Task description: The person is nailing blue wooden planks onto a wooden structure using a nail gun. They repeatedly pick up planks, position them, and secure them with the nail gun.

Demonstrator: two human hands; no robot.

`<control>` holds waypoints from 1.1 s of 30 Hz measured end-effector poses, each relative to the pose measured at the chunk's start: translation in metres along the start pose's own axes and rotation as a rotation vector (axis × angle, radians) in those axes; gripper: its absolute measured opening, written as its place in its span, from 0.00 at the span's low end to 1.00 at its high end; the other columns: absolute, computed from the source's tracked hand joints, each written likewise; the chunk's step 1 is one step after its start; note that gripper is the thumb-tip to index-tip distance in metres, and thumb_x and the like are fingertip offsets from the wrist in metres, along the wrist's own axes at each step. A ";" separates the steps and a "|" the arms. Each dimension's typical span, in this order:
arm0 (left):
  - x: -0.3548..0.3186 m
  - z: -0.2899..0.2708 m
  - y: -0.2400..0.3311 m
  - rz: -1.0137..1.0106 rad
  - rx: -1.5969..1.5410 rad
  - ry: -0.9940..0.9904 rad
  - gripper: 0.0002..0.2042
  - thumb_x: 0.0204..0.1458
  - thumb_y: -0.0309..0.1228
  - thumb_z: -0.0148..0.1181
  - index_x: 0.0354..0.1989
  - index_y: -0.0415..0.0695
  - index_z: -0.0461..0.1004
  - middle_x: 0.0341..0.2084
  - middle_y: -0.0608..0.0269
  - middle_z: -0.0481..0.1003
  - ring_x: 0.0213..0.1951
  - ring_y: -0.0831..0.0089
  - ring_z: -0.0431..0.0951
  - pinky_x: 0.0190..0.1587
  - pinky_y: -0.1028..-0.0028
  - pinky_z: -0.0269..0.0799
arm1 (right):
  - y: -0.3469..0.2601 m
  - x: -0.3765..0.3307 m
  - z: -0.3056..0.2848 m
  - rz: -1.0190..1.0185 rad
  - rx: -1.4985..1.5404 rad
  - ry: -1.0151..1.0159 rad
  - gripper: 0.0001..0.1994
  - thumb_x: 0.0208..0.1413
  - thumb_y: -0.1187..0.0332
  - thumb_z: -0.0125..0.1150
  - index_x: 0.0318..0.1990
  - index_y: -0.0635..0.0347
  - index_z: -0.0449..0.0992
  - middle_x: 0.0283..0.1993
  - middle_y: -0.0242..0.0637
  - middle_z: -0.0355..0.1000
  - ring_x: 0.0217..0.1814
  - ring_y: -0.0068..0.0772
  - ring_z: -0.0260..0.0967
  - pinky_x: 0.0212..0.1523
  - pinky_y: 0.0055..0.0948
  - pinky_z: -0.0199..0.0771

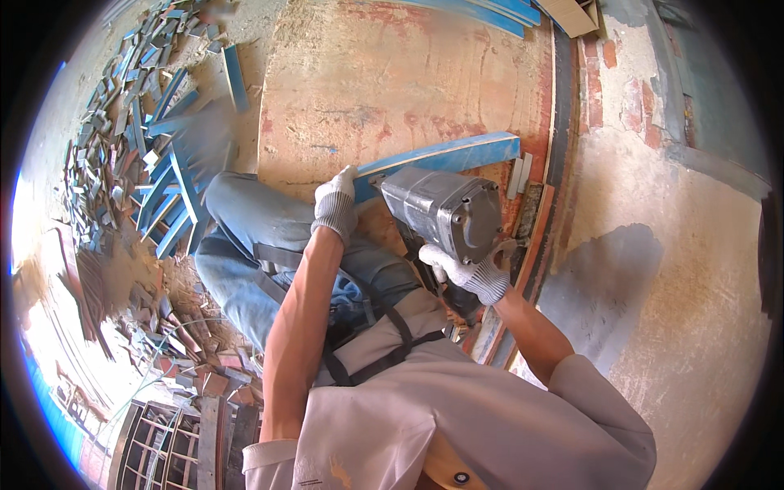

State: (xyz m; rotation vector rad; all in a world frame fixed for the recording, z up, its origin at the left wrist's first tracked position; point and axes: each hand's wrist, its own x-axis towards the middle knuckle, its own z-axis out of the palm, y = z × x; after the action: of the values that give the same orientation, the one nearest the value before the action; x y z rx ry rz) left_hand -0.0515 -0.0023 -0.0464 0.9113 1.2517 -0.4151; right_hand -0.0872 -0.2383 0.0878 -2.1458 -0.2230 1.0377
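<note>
- Head view: a long, flat, blue-painted wooden strip (pixel 445 157) is seen lying slightly tilted across a large worn board with patchy orange-red paint (pixel 392 82), its near end pinned under the left hand (pixel 336 204), which wears a white knitted glove and is closed down on the strip.
- A bulky grey metal nail gun (pixel 445 214) is held just beside the strip's near end; its handle is gripped by the right hand (pixel 474 273), also in a white glove, with the fingers wrapped tight.
- The board's right edge is bordered by a dark curved rail (pixel 559 122), and beyond it a rough plastered wall with exposed brick (pixel 653 163) is seen close by.
- Bare board is left open above the strip.
- To the left, a heap of blue wooden offcuts (pixel 143 139) is spread over the floor, near the knee in blue jeans (pixel 245 220).
- A wooden lattice frame (pixel 163 445) is seen at the lower left.
</note>
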 end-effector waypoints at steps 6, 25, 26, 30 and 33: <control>-0.010 0.016 0.001 -0.054 -0.090 -0.020 0.15 0.55 0.35 0.62 0.43 0.35 0.76 0.33 0.56 0.77 0.33 0.65 0.80 0.32 0.64 0.82 | 0.001 0.003 0.002 -0.166 0.111 0.123 0.06 0.60 0.69 0.61 0.31 0.60 0.75 0.17 0.28 0.66 0.16 0.19 0.62 0.20 0.27 0.63; -0.020 -0.246 0.090 0.977 0.264 0.180 0.22 0.52 0.40 0.63 0.53 0.45 0.72 0.50 0.53 0.75 0.47 0.55 0.77 0.56 0.58 0.71 | 0.050 -0.015 0.032 -0.137 -0.354 0.624 0.31 0.45 0.59 0.72 0.56 0.60 0.68 0.35 0.52 0.78 0.39 0.58 0.77 0.40 0.46 0.78; -0.015 -0.267 0.093 0.843 0.030 0.039 0.21 0.56 0.41 0.58 0.56 0.47 0.70 0.53 0.53 0.73 0.49 0.54 0.76 0.58 0.54 0.69 | 0.049 -0.010 0.033 -0.155 -0.375 0.643 0.33 0.45 0.57 0.72 0.57 0.59 0.67 0.34 0.54 0.77 0.38 0.61 0.76 0.39 0.48 0.78; -0.023 -0.247 0.085 0.505 -0.288 -0.065 0.24 0.68 0.50 0.39 0.62 0.45 0.60 0.56 0.47 0.68 0.57 0.49 0.71 0.54 0.53 0.71 | 0.022 -0.002 0.037 0.277 -0.385 0.597 0.41 0.44 0.47 0.68 0.61 0.62 0.62 0.36 0.59 0.77 0.37 0.61 0.76 0.38 0.53 0.76; -0.040 -0.188 0.060 0.601 -0.243 0.084 0.24 0.60 0.48 0.57 0.52 0.38 0.70 0.43 0.57 0.75 0.40 0.67 0.78 0.43 0.71 0.72 | 0.018 0.007 0.042 0.401 -0.381 0.479 0.47 0.44 0.46 0.67 0.65 0.71 0.57 0.36 0.57 0.77 0.37 0.57 0.78 0.38 0.50 0.77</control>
State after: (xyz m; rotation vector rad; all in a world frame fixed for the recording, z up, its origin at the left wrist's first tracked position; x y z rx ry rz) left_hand -0.1384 0.1715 0.0061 1.0463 1.0127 0.2478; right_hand -0.1164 -0.2254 0.0542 -2.7912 0.2706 0.6892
